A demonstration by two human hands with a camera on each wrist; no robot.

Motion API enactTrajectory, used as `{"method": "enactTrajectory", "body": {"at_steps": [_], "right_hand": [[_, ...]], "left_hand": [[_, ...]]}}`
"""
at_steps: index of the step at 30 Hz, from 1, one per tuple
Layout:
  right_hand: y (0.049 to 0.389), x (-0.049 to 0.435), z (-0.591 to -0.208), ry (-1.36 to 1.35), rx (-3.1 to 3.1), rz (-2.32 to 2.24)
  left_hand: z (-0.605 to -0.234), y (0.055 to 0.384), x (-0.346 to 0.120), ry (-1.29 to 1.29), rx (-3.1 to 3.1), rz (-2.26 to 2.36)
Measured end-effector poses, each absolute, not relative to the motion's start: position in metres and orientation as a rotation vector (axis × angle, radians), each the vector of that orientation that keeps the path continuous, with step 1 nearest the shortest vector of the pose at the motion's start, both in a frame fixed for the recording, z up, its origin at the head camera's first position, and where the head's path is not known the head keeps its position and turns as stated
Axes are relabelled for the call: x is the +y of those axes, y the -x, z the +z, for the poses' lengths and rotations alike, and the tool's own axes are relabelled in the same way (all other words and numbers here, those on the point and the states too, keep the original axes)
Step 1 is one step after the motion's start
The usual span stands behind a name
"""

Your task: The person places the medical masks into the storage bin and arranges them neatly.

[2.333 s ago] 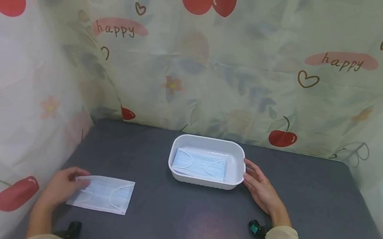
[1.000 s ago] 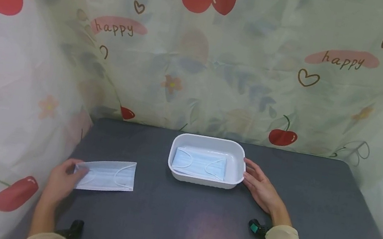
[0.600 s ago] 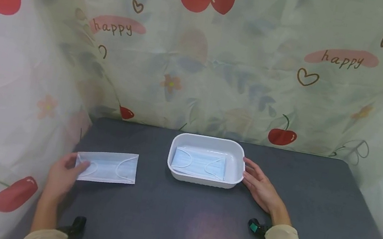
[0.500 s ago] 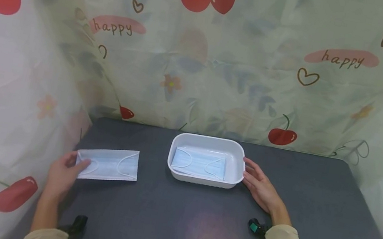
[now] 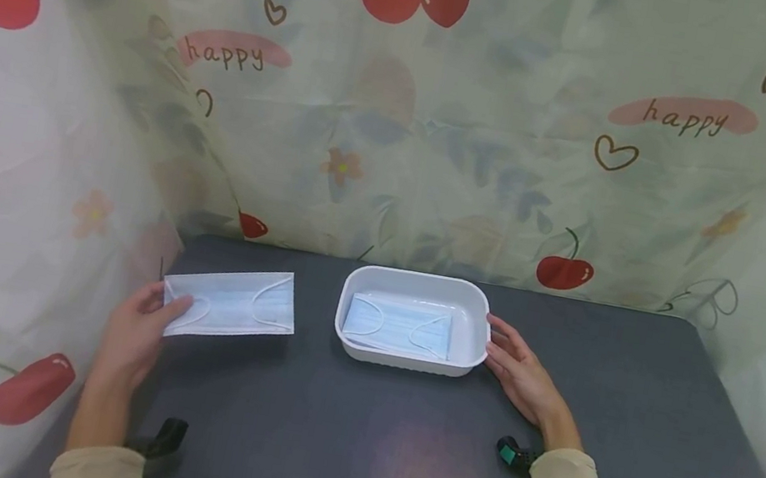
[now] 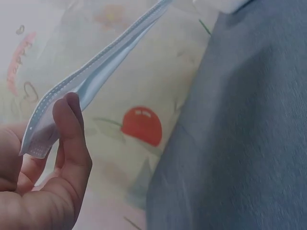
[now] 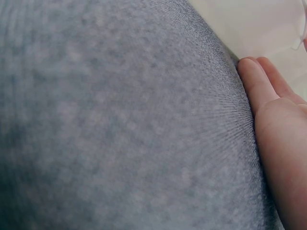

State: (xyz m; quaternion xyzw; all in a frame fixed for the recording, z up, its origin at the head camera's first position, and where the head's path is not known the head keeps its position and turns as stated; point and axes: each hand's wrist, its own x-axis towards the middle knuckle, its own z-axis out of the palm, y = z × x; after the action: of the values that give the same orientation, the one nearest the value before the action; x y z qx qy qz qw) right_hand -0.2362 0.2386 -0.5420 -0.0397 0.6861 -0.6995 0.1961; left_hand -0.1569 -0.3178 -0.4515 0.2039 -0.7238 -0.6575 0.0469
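Note:
My left hand [image 5: 135, 329] pinches the left end of a pale blue face mask [image 5: 235, 303] between thumb and fingers. The mask hangs above the table, left of the white plastic tray [image 5: 408, 363], its right end tilted up and its ear loops showing. From the left wrist view, the mask [image 6: 96, 72] appears edge-on, running away from the fingers. Inside the tray lies another blue face mask [image 5: 399, 326], flat and towards the left. At the tray's right end my right hand [image 5: 523, 377] touches the wall with fairly straight fingers [image 7: 256, 79].
A dark grey table [image 5: 319, 440] carries the tray near its back edge. Patterned cloth [image 5: 442, 156] with cherries hangs behind and at both sides. Black devices are worn on the wrists, such as the right wrist camera [image 5: 513, 454].
My left hand has raised the face mask off the table and carried it backward and slightly right. The right hand, the tray and the mask inside have stayed in place.

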Motion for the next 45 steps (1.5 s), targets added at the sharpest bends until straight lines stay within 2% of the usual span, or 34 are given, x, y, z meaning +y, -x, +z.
{"method": "enactTrajectory", "body": {"at_steps": [16,45], "right_hand": [[0.236,0.239,-0.542,0.117,1.931,-1.97],[0.236,0.24,-0.542,0.139,1.945,-1.966]], "left_hand": [[-0.43,0.175,-0.284,-0.466,-2.254,-2.066],[-0.419,0.211,-0.223,-0.232,-2.358,-2.151]]}}
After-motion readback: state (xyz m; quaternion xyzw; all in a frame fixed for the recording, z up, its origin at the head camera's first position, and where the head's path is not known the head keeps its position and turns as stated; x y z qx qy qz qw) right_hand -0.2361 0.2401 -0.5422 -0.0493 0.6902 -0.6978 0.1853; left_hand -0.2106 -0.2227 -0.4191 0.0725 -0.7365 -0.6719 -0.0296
